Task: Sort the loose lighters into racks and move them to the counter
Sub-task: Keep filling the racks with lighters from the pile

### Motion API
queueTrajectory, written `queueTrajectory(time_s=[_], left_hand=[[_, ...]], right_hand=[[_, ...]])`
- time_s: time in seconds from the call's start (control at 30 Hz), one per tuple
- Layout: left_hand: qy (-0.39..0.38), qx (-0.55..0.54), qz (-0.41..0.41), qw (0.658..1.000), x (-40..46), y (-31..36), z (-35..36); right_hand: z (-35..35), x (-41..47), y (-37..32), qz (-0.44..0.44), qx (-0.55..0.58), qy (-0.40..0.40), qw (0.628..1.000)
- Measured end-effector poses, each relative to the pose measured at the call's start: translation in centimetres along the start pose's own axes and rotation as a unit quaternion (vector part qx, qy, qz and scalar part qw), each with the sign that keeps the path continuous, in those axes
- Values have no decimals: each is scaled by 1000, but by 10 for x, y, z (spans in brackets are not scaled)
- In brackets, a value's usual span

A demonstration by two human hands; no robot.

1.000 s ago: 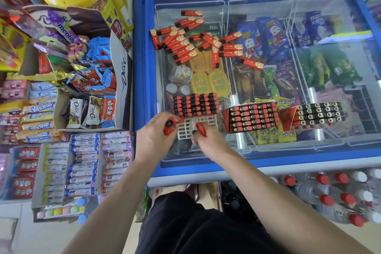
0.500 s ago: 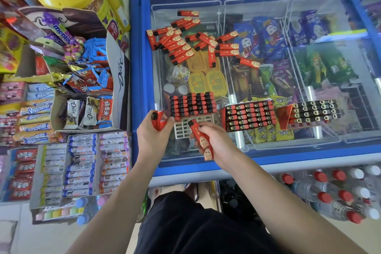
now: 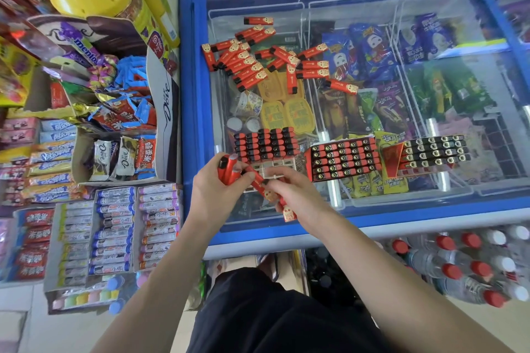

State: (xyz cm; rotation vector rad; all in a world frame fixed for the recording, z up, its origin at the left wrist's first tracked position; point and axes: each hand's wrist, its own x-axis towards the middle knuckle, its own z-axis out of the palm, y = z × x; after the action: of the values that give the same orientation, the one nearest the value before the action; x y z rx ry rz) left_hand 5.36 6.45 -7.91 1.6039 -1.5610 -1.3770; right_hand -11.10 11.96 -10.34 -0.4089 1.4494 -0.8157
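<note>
Your left hand (image 3: 213, 190) has drawn back from the front left corner of the partly filled rack (image 3: 265, 149), where it was a second ago, and now sits just in front of it, gripping a small bunch of red lighters (image 3: 228, 170) that stands higher out of your fist than before. Your right hand (image 3: 298, 195) has lifted its lighter (image 3: 262, 186) off the white grid of the rack and laid it slanting; half a second ago it pointed at the grid, and now its black end touches your left fingers (image 3: 245, 178) beside the bunch. Both hands have closed in on each other.
</note>
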Motion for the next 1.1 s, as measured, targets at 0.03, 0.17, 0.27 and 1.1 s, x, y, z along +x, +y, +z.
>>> queueTrajectory(time_s=[0.03,0.17,0.27,1.1], left_hand=[[7,3,8,1000,0,1,0],[14,37,28,999,1,5,2],[5,112,60,992,6,-1,4],[64,367,383,846,33,-46,20]], right_hand=[[-1,1,1,11,3,20,1000],[-5,4,7,54,66,88,992],[-7,1,7,51,88,89,991],[-6,13,1,-373,-402,213,809]])
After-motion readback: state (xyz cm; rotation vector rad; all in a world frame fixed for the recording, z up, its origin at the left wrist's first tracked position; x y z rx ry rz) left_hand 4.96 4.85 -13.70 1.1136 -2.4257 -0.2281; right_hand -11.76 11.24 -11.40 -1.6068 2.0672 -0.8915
